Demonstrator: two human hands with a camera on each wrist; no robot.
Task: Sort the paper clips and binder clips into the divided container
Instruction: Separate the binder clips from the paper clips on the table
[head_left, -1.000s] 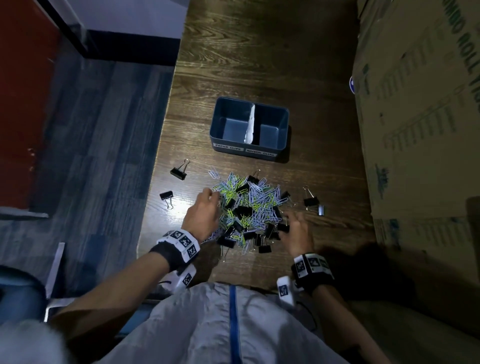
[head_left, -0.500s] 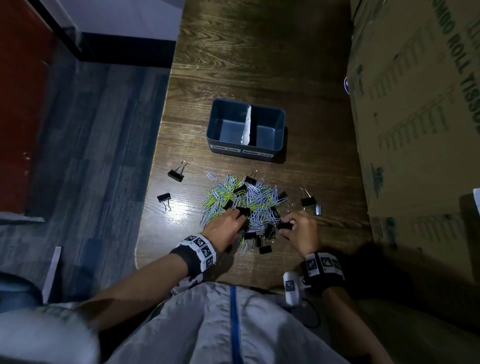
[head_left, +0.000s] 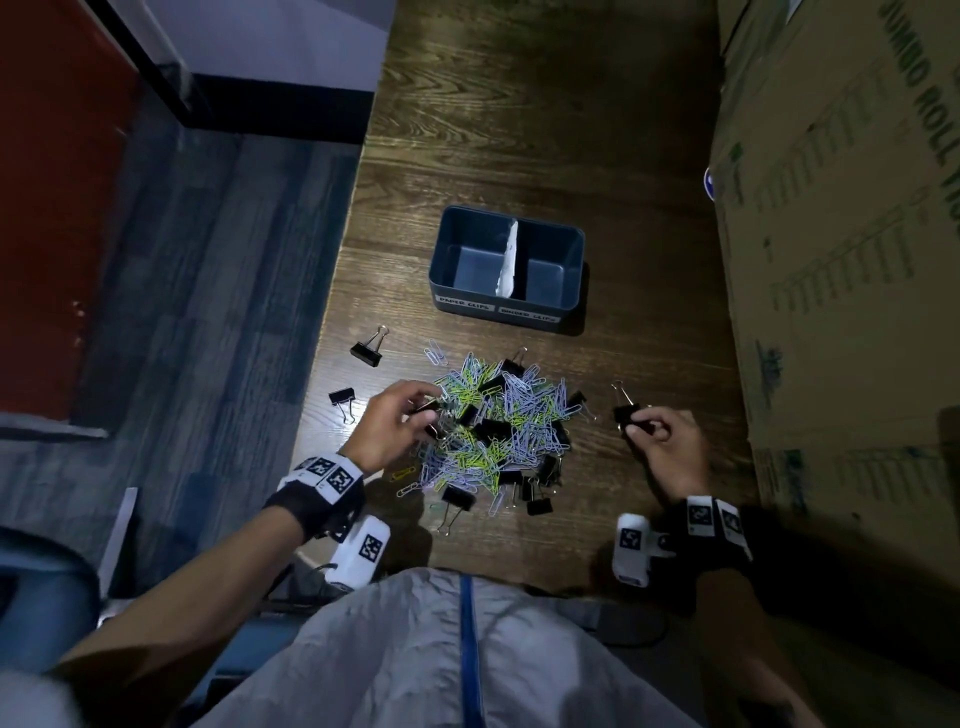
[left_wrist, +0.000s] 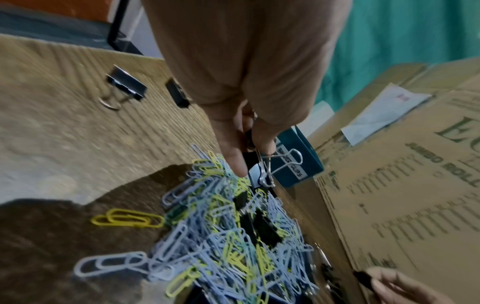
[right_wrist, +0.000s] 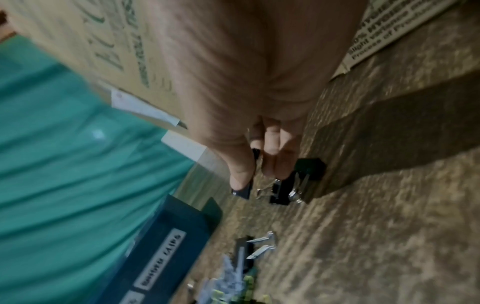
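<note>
While both hands (head_left: 395, 423) pinch binder clips (left_wrist: 257, 174) | wire handle right (left-wrist view)

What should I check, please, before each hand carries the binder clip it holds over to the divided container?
1. Left hand holds a binder clip: ok, pinched between thumb and fingers in the left wrist view.
2. Right hand holds a binder clip: ok, at the fingertips.
3. No paper clips from the pile hanging from either clip: cannot tell.
4. Divided container upright, both compartments free: ok, nothing seen inside.
5. Target compartment known: ok, the right label reads binder clips.
6. Path to the container unobstructed: ok, bare table between.
</note>
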